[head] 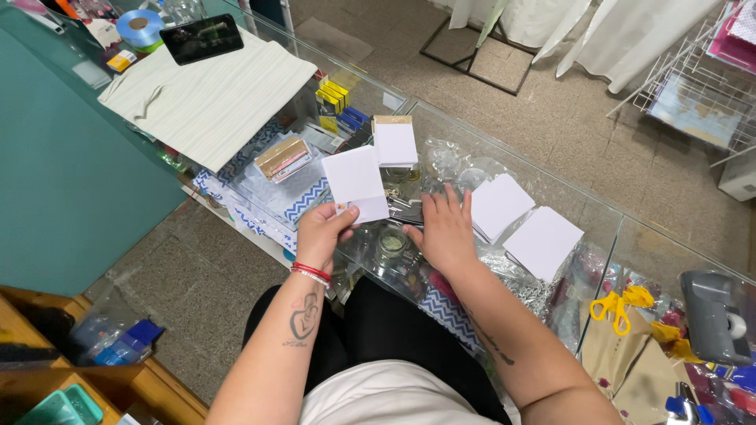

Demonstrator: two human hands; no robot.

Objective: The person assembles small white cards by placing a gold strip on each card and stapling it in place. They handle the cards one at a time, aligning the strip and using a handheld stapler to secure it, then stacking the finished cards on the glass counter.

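white card stacks: one in left hand (323, 230), three on glass counter (551, 189).

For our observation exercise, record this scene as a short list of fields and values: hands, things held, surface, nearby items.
left hand: fingers pinch white paper squares, lifted off the counter
right hand: flat, palm down on the glass counter
white stacks: one ahead, two to the right
yellow scissors: far right
tape dispenser: grey, right edge

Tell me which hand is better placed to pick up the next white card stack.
Probably the right hand: it lies flat on the glass counter beside the nearer white square card stack, while the left hand already holds white cards.
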